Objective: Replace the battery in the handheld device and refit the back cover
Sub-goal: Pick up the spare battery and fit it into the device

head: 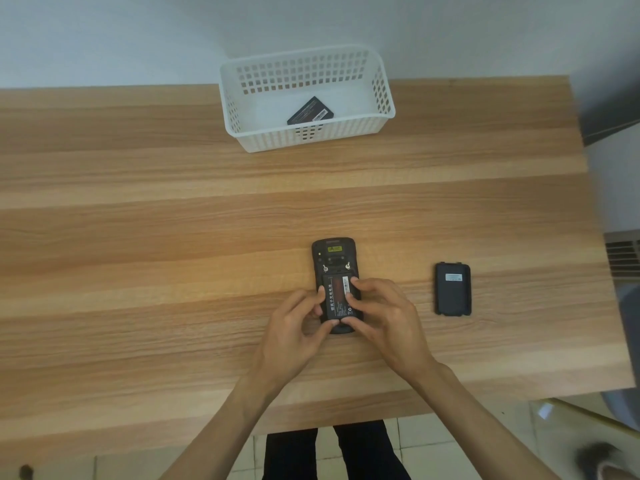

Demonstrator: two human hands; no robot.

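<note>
A black handheld device (pixel 333 256) lies face down on the wooden table (pixel 173 220), its back open. A battery (pixel 336 296) with a red and white label sits in its bay. My left hand (pixel 298 327) holds the device's left side and lower end. My right hand (pixel 381 313) rests its fingertips on the battery's right edge and its thumb at the lower end. The black back cover (pixel 453 289) lies flat on the table to the right, apart from both hands.
A white plastic basket (pixel 381 95) stands at the far edge of the table with another black battery (pixel 310 111) inside. The table's near edge is close to my body, and its right edge lies just beyond the cover.
</note>
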